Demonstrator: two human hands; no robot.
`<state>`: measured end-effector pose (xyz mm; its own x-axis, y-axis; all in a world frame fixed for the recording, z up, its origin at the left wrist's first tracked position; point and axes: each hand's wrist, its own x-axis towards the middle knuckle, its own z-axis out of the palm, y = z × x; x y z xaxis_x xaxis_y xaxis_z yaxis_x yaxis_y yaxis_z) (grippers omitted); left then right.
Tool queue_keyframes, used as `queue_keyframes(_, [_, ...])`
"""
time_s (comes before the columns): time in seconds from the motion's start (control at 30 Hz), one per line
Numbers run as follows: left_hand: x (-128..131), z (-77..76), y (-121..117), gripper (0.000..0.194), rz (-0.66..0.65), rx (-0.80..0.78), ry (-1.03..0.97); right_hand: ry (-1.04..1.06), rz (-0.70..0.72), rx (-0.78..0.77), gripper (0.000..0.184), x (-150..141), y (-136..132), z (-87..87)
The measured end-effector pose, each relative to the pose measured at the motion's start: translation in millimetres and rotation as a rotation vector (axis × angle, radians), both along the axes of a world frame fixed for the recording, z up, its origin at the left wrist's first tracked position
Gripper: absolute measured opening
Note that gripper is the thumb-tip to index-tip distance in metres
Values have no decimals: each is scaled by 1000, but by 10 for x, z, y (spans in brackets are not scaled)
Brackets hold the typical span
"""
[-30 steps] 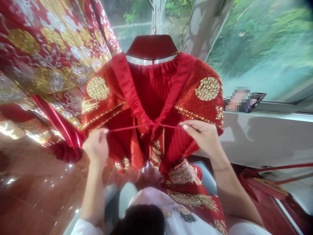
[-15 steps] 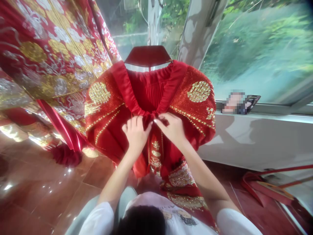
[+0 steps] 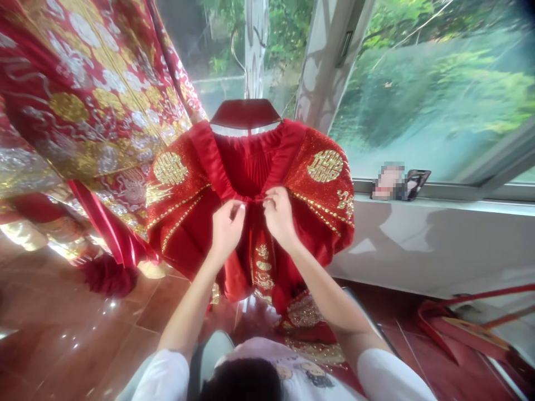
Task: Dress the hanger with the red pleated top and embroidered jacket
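Observation:
A red garment (image 3: 184, 223) with gold embroidery and rows of gold beads hangs in front of me from a hanger (image 3: 246, 83). Its V-shaped neckline is gathered along a band of smooth red fabric. At the bottom of that neckline a thin red drawstring (image 3: 252, 199) stretches between my hands. My left hand (image 3: 228, 225) is closed, thumb and forefinger pinching the drawstring on the left side. On the right side my right hand (image 3: 279, 218) pinches it too, fingers curled. The fingertips partly hide the string's ends.
Another red garment with gold and silver embroidery (image 3: 104, 83) hangs at the left. Behind are windows, and two small picture-like items, one a dark-edged card (image 3: 418, 182), stand on the sill (image 3: 460, 206). A red folded frame (image 3: 455, 326) rests on the tiled floor (image 3: 96, 334) at the right.
My hands have moved slightly apart from the meeting point at the neckline, and the drawstring now shows taut between them. The view has shifted, so the garment appears slightly lower and further left.

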<state>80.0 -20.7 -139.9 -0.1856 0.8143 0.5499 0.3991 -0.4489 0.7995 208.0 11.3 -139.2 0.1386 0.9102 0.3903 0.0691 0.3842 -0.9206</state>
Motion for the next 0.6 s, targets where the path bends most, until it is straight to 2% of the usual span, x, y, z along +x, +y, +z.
queue_keyframes(0.1, [32, 118, -85, 13, 84, 110, 26, 35, -41, 94, 10, -46, -93, 101])
queue_keyframes(0.17, [-17, 233, -161, 11, 46, 176, -10, -43, -60, 151, 19, 34, -199, 221])
queue_keyframes(0.23, [-131, 374, -214, 8, 19, 239, -49, -196, -112, 247, 19, 210, -263, 363])
queue_keyframes(0.33, [-358, 589, -190, 16, 92, 359, -55, -402, -214, 395, 11, 562, -180, 575])
queue_keyframes(0.43, [-538, 745, -87, 22, 130, 435, -51, -534, -308, 460, 8, 829, 10, 743])
queue_keyframes(0.5, [-610, 809, -67, 20, 62, 395, -47, -629, -296, 462, 10, 902, 75, 809])
queue_keyframes(0.6, [-678, 860, -168, 9, -147, 215, 148, -747, -84, 400, 18, 901, 35, 822])
